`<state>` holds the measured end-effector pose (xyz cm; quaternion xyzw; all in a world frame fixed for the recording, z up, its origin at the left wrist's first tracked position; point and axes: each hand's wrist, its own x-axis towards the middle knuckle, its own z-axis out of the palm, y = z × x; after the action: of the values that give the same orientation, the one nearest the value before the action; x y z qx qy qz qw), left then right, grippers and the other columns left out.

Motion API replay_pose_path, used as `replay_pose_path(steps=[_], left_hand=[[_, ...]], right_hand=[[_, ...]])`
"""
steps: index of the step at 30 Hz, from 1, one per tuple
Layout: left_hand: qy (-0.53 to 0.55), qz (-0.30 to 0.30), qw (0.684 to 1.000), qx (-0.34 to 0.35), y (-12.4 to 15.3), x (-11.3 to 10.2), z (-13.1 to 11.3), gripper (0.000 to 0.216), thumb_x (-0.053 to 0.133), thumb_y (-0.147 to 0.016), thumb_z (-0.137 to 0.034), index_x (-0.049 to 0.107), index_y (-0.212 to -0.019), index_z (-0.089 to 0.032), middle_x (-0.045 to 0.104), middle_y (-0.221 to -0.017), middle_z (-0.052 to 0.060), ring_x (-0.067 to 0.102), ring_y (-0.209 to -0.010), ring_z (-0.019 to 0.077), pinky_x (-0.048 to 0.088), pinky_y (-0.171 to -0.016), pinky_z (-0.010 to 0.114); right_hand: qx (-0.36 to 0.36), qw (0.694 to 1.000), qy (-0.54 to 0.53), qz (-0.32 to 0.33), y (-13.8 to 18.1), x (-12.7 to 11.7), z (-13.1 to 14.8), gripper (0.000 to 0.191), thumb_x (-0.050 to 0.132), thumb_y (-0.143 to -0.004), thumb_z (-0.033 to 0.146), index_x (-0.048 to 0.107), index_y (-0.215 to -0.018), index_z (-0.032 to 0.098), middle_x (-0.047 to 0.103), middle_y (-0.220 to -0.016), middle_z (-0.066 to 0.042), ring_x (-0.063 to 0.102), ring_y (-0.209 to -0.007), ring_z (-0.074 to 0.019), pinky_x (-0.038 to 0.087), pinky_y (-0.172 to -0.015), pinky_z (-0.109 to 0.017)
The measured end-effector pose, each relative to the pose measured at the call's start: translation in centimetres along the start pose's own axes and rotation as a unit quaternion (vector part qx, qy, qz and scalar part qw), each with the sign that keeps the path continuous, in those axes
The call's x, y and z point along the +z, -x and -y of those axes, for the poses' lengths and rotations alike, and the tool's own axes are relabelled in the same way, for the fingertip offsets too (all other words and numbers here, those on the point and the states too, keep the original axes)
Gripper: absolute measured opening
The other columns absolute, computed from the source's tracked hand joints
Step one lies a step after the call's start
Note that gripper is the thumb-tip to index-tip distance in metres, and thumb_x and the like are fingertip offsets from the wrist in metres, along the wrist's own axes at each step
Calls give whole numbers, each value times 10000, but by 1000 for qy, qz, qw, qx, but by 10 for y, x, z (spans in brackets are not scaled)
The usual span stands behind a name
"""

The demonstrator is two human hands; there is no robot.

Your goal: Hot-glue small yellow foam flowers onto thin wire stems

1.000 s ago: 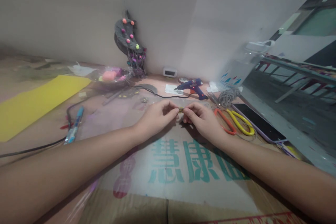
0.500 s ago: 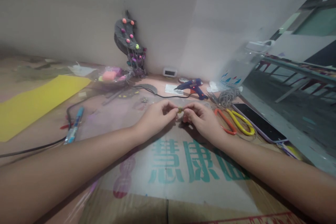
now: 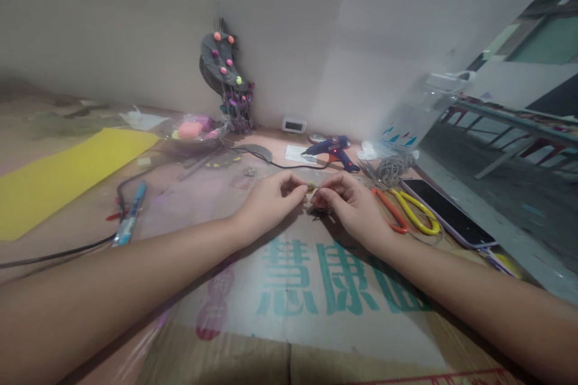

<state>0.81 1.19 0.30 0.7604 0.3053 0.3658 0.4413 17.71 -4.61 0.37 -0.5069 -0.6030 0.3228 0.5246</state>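
A small yellow piece [image 3: 311, 187] sits pinched between the thumb and forefinger of my left hand [image 3: 280, 197]; its exact kind is too small to make out. Close on its right, my right hand [image 3: 345, 201] is closed, thumb against fingers, at the piece's right side. Whatever those right fingertips hold is hidden. Under them a thin dark shape shows, which I cannot name. Both hands are just above a cardboard sheet [image 3: 226, 355] printed with large green characters and covered by clear plastic.
Right of my hands lie orange-and-yellow-handled scissors [image 3: 418, 213], a phone [image 3: 447, 212] and grey yarn [image 3: 392, 168]. Behind stands a blue glue gun [image 3: 332, 147] with its cord running left. A clear bottle [image 3: 413, 114] is at back right; yellow sheet [image 3: 67, 177] and blue pen [image 3: 132, 216] lie left.
My right fingertips have drawn slightly away from the yellow piece, opening a small gap, and the dark shape beneath them shows more. My left hand keeps its pinch. The view has shifted slightly.
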Motion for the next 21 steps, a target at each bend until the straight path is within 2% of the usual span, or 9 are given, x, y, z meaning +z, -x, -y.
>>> replay_pose_path(steps=[9,15,18,21], left_hand=[[8,31,999,0,1,0,-2,149,519,-862,-292,605,-831,-175,685,-770,24,626,-696,144,471,-642,250],[43,43,998,-4,-1,2,3,139,516,-865,-285,590,-828,-174,672,-750,16,627,-682,135,483,-650,249],[35,42,999,-3,-1,2,3,139,519,-864,-280,598,-829,-171,674,-762,18,620,-682,131,476,-649,245],[25,27,999,-5,-1,1,0,146,524,-863,-286,599,-827,-166,677,-785,27,614,-691,131,467,-643,241]], right_hand=[[-1,999,38,-2,0,-1,4,169,581,-873,359,534,-840,200,651,-672,2,641,-626,-150,520,-610,-287],[-12,1000,29,1,1,-2,3,145,556,-890,340,514,-854,206,616,-638,19,608,-596,-138,500,-591,-276],[-25,999,33,10,0,-3,3,135,571,-882,323,520,-926,207,600,-664,21,597,-622,-140,479,-592,-273],[-42,998,50,22,-1,-4,2,209,583,-870,308,524,-1039,200,594,-744,7,594,-696,-150,455,-620,-278]])
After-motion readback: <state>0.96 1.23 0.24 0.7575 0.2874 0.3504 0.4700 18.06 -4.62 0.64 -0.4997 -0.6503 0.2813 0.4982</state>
